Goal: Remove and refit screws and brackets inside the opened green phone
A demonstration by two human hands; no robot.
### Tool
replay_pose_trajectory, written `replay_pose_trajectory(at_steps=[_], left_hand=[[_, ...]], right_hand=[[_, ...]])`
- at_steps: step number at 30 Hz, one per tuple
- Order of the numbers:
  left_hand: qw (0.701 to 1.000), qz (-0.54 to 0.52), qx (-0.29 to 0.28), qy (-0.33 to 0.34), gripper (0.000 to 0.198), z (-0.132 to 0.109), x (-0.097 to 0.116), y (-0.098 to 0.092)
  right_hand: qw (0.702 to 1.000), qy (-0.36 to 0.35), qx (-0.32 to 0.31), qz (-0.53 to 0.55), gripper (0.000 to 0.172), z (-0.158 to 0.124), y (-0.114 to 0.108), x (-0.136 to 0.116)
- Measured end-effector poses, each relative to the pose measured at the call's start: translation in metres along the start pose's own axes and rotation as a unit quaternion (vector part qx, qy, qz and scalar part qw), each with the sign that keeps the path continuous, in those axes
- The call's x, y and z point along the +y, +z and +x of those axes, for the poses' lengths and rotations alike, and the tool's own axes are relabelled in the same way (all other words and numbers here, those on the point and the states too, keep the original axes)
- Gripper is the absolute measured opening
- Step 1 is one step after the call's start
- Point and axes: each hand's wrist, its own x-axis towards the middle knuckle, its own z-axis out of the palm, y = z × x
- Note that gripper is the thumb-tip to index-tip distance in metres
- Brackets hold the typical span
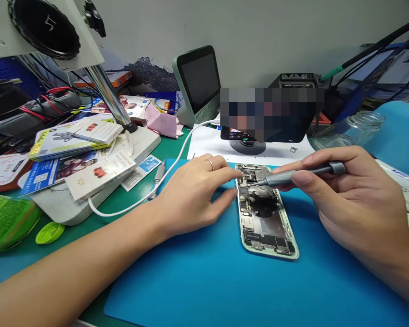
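An opened phone (267, 222) lies on the blue mat (197, 281), its inner boards and metal parts exposed. My right hand (354, 195) holds a grey screwdriver (281, 178) between thumb and fingers, tilted nearly flat, with its tip over the upper part of the phone. At the phone's upper left edge rests my left hand (201, 190), a ring on one finger. Its thumb and index fingertips touch the frame there and stand apart. Nothing shows in its grasp.
A second screwdriver (157, 178) and a white cable (136, 212) lie left of my left hand. Boxes (100, 175) cover a white stand base. Behind are a smart display (199, 81), a propped dark screen (289, 127) and a glass jar (351, 129).
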Motion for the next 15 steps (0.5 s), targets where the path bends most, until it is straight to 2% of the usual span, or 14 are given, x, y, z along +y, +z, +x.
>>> replay_pose_trajectory(at_steps=[7,15], left_hand=[[1.0,0.006,0.005,0.017,0.02,-0.0007,0.0033,0.0056],[1.0,0.008,-0.007,0.026,0.02,-0.0003,0.0005,0.0068]], right_hand=[[0.999,0.029,0.024,0.001,0.029,-0.0018,0.004,-0.008],[0.999,0.043,0.032,-0.01,0.032,-0.0028,0.0034,-0.0051]])
